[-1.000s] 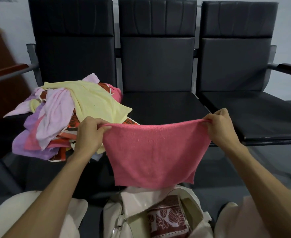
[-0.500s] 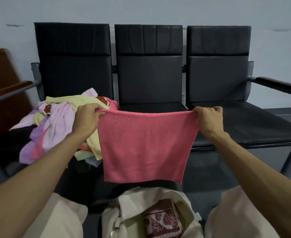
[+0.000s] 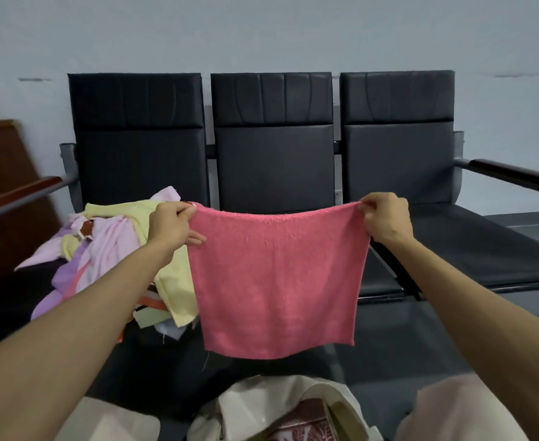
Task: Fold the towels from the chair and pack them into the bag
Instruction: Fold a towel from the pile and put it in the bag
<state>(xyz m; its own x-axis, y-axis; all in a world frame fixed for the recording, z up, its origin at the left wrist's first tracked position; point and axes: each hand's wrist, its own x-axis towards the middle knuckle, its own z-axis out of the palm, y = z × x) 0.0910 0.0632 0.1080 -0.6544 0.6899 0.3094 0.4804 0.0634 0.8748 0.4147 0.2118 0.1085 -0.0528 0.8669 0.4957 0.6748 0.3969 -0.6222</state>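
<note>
A pink towel (image 3: 277,281) hangs spread out in the air in front of the middle seat. My left hand (image 3: 171,224) pinches its top left corner and my right hand (image 3: 385,218) pinches its top right corner. The top edge sags a little between them. A pile of loose towels (image 3: 112,249), yellow, lilac, pink and orange-patterned, lies on the left seat of the black chair row (image 3: 271,167). Below the towel, at the bottom edge of the view, stands an open cream bag (image 3: 261,405) with a folded red-and-white patterned towel (image 3: 303,421) inside.
The middle and right seats (image 3: 471,249) carry nothing. Armrests stick out at the far left (image 3: 23,192) and far right (image 3: 513,176). A brown wooden panel (image 3: 4,186) leans at the left wall. My knees frame the bag on both sides.
Both hands have lifted the pink towel higher and away from the bag; the view has tilted up, showing more wall. The grip on both corners is unchanged.
</note>
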